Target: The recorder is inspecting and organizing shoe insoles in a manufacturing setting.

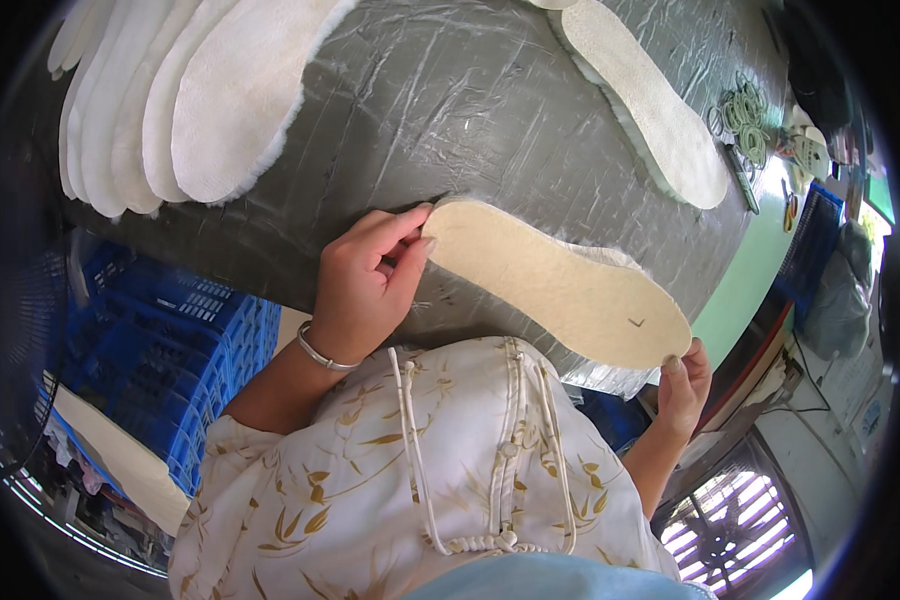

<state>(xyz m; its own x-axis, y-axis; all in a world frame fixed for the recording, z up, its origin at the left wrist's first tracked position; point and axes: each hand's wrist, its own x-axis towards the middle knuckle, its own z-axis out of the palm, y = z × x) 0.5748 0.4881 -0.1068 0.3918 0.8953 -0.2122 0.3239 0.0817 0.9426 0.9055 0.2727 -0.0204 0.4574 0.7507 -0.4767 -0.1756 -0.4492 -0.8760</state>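
Observation:
A tan insole [560, 285] with a small dark check mark near one end is stretched between my hands, just over the near edge of the table. My left hand [375, 265] pinches its left end between thumb and fingers. At the other end, my right hand [685, 385] grips the tip the same way. Pale fluffy material shows along the insole's far edge. Farther off to the right lies another cream insole [650, 105] with a fleecy rim. A fanned row of several white fleece-edged insoles [240, 110] rests at the far left.
Grey plastic-like sheeting covers the table [420, 110]. Blue plastic crates [190, 340] stand below it on the left. A bundle of green cord [745, 120] lies at the right, near a dark slim tool [742, 180]. A fan [725, 535] is at lower right.

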